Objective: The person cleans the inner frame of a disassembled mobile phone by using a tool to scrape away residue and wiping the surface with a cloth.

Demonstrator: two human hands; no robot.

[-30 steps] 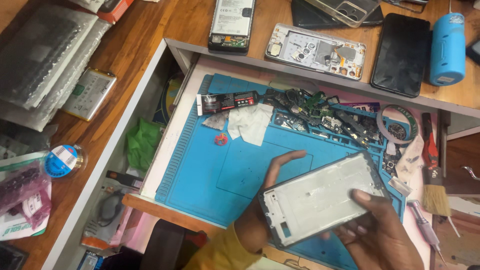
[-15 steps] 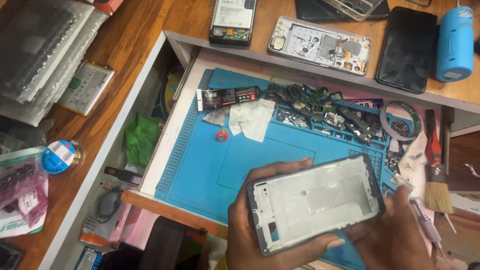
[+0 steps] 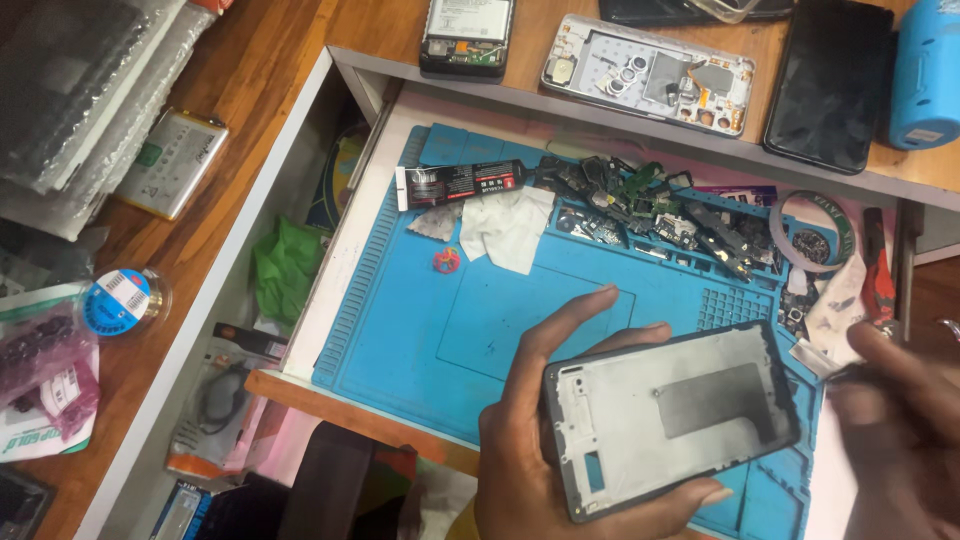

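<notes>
Gripping phone frame (image 3: pixel 668 420) edges, left hand (image 3: pixel 540 450) above blue mat (image 3: pixel 420 330).

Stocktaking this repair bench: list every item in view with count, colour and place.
phone frame: 1, grey-white, black-edged, in left hand
work mat: 1, blue, in open drawer
adhesive tube: 1, black, mat's top
tissue: 1, white, below tube
loose parts: many, dark, mat's upper right
opened phones: 2, on desk edge above drawer
black slab: 1, desk, right
cylinder: 1, blue, far right
battery: 1, silver, desk left
left hand: holds frame
right hand: blurred, beside frame
</notes>
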